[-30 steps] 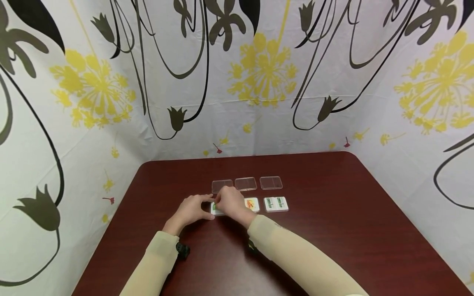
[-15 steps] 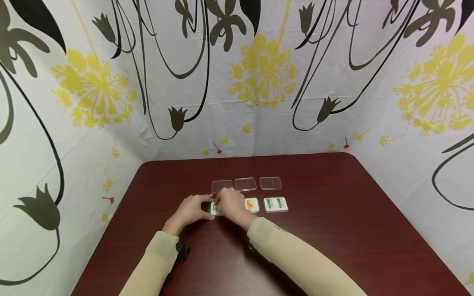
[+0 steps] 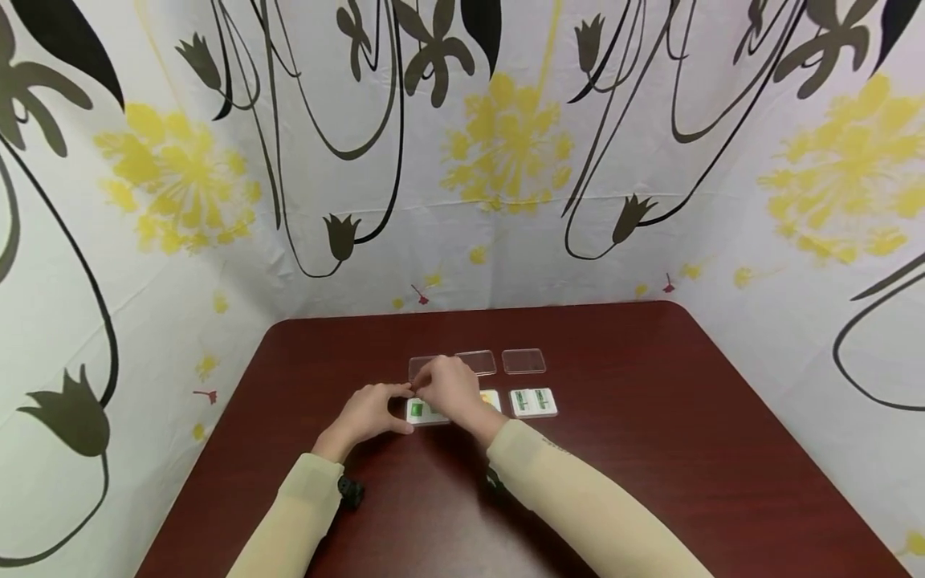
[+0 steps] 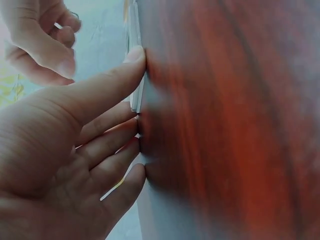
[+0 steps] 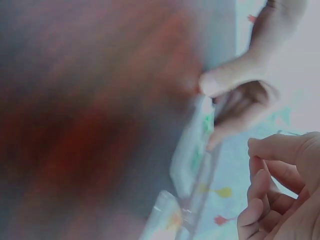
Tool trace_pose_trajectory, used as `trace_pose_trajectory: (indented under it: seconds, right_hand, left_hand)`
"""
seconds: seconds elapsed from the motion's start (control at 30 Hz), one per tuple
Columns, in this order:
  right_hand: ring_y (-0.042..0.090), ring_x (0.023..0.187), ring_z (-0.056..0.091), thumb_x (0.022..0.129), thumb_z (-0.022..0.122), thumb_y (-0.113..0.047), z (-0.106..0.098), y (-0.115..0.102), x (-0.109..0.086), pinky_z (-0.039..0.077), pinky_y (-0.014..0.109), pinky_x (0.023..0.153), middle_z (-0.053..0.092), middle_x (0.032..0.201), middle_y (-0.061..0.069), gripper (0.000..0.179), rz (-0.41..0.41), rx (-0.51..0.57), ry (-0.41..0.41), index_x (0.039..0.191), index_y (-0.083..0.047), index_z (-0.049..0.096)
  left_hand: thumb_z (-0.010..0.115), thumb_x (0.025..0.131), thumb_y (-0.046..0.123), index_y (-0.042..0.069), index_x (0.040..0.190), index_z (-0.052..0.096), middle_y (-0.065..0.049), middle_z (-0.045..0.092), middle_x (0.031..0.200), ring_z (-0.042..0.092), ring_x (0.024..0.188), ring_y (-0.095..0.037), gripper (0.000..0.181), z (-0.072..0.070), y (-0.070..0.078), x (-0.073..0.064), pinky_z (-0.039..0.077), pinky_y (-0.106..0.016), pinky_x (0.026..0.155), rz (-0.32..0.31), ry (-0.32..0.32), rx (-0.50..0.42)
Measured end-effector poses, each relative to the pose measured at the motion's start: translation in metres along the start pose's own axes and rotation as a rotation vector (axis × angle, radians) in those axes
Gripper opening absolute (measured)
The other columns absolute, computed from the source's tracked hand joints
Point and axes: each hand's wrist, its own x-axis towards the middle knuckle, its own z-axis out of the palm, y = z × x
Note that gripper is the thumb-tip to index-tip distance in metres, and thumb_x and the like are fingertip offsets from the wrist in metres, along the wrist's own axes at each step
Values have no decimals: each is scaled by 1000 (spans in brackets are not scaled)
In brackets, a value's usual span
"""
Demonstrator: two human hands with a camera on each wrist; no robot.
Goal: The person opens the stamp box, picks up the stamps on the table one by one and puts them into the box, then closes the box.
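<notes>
My left hand (image 3: 367, 411) holds the left end of a small flat case (image 3: 419, 414), thumb at its near edge and forefinger at its far edge. The case has a white face with green print; in the right wrist view its white side (image 5: 187, 155) shows. Over this case's right part is my right hand (image 3: 454, 390), thumb and forefinger drawn together. In the right wrist view the fingers of this hand (image 5: 280, 192) are curled, with nothing visible in them. The left wrist view shows the left hand's thumb (image 4: 112, 87) at the case's edge (image 4: 136, 95).
To the right lie a case with an orange print (image 3: 493, 398), partly behind the right hand, and a case with green prints (image 3: 533, 403). Three clear trays or lids (image 3: 523, 361) line up behind them on the dark red table (image 3: 614, 449). Patterned cloth (image 3: 405, 177) hangs beyond.
The right hand has moved up and slightly away from the case, uncovering more of its green-printed face. The left hand keeps its grip on the case. The head view has shifted slightly.
</notes>
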Motion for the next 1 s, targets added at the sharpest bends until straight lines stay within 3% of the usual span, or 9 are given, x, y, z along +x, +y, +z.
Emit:
trace_pose_trajectory:
  seconds: [0.17, 0.43, 0.63, 0.87, 1.0]
  right_hand:
    - [1, 56, 52, 77, 69, -22, -20, -2, 3, 41, 25, 42, 65, 79, -13, 11, -30, 29, -14, 87, -23, 75]
    - [5, 52, 51, 82, 65, -24, -43, 6, 5, 41, 25, 43, 64, 82, -11, 11, -64, -45, -49, 88, -24, 73]
    - [5, 50, 50, 83, 64, -23, -52, 13, 14, 40, 25, 44, 64, 84, -11, 10, -156, -115, -70, 87, -26, 72]
    - [9, 74, 51, 83, 64, -29, -55, 32, 32, 43, 29, 60, 57, 85, -11, 12, -262, -233, -62, 91, -25, 72]
    - [18, 98, 47, 83, 62, -40, -45, 45, 43, 39, 41, 79, 56, 103, -6, 25, -265, -310, -82, 104, -28, 69]
  left_hand:
    - [79, 65, 42, 23, 126, 57, 7, 54, 123, 50, 111, -17, 68, -6, -7, 0, 43, -41, 85, 28, -22, -34]
    - [75, 73, 38, 20, 122, 60, 3, 57, 120, 52, 110, -16, 54, -16, -7, 6, 44, -40, 86, 95, -81, -120]
    - [71, 79, 34, 19, 117, 63, 3, 60, 116, 55, 107, -17, 42, -26, -1, 14, 46, -40, 84, 78, -30, -135]
    - [69, 79, 39, 21, 113, 66, 6, 61, 111, 55, 104, -14, 38, -37, 2, 27, 45, -39, 83, 41, 81, -13]
    - [66, 81, 41, 19, 119, 62, 3, 54, 123, 47, 115, -17, 44, -37, -7, 39, 40, -43, 91, 52, 109, 45]
